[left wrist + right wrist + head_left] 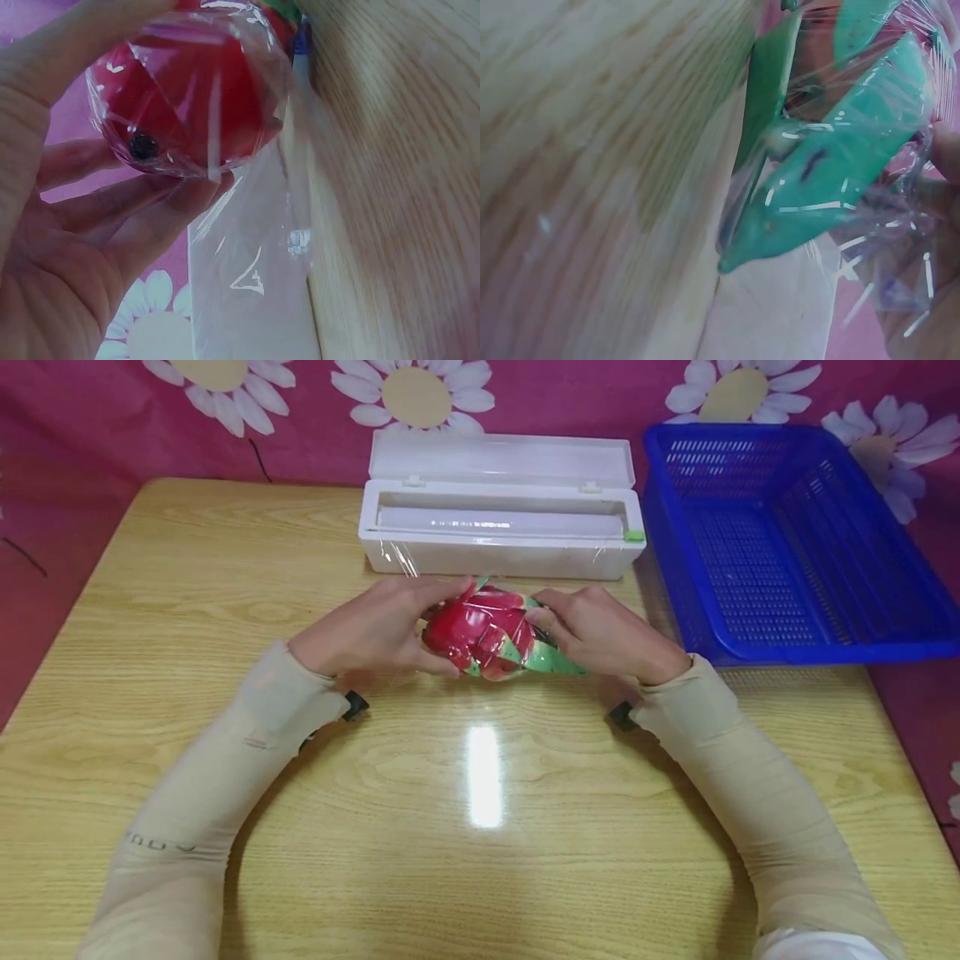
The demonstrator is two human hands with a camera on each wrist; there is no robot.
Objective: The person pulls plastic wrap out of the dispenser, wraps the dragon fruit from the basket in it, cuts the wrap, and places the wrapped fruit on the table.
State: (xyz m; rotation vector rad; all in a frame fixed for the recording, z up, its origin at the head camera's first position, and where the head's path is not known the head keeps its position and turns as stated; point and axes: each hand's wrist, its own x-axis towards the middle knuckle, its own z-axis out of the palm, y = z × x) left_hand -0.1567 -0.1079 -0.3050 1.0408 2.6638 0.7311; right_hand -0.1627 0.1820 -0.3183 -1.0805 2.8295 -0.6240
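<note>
Wrapped dragon fruit [487,639] held just above table [187,610] centre, near side of film dispenser [501,539]. Long axis left to right. Left hand [367,635] cups red end; right hand [600,631] pinches green-tipped end. Both equally close.

In front of me, the fruit [487,639] sits between my hands; behind it the dispenser box [501,539], with the basket [795,635] to its right.
</note>
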